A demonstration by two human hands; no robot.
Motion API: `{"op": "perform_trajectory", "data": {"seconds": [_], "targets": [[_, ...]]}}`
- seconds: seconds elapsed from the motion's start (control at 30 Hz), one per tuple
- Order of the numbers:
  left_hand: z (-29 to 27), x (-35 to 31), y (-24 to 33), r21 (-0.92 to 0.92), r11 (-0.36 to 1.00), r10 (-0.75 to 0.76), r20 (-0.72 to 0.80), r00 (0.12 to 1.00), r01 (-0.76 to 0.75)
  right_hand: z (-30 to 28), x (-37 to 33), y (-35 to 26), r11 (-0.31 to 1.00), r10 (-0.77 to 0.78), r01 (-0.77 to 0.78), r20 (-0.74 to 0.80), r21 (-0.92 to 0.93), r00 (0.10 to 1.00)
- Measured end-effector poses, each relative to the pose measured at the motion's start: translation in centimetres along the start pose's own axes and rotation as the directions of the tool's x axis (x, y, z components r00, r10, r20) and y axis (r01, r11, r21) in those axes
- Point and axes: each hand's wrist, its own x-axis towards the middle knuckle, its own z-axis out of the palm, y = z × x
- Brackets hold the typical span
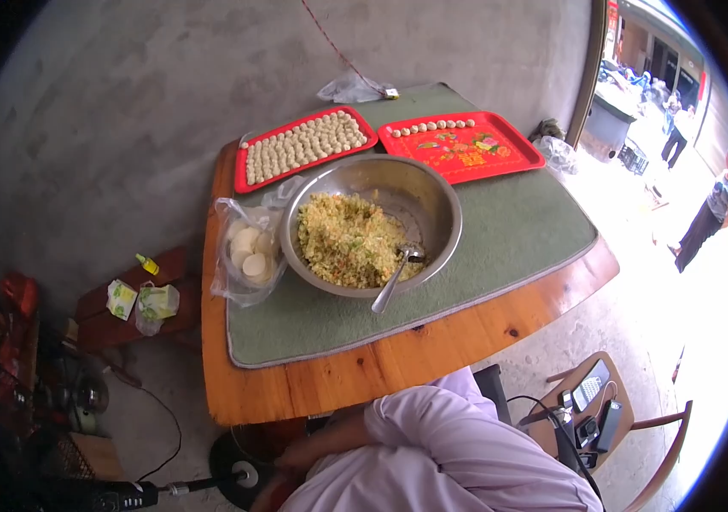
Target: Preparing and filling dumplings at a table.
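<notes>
Below the table's near edge my right hand (pixel 297 456) hangs low at the lower edge, its forearm coming out of a pale lilac sleeve. Its fingers are too dark and covered to read. Beside it a bit of skin, seemingly my left hand (pixel 272 493), shows at the rim with its fingers hidden. On the table above stands a large steel bowl (pixel 445 200) of chopped yellow-green filling (pixel 343 239). A metal spoon (pixel 391 286) rests in it, handle over the near rim. Left of the bowl lies a clear plastic bag (pixel 249 256) holding round pale wrappers (pixel 253 263).
A red tray (pixel 240 181) at the back left carries many small dumplings in rows; another red tray (pixel 496 162) bears one row. A wooden chair (pixel 637 424) with devices stands right. Packets (pixel 155 300) lie on a low bench (pixel 104 305). A person (pixel 716 205) walks outside.
</notes>
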Motion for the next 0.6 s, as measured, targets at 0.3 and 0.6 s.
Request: {"op": "perform_trajectory", "data": {"seconds": [0.3,0.6], "targets": [[-0.3,-1.8,0.9,0.102,0.995,-0.015,0.048,0.999,0.010,0.4,0.5,1.0,1.000,0.003,-0.003,-0.006,0.005,1.000],[-0.3,-3.3,2.1,0.191,0.982,-0.023,0.111,0.994,0.001,-0.7,-1.5,-0.8,0.921,0.166,-0.138,0.047,-0.365,0.985]]}}
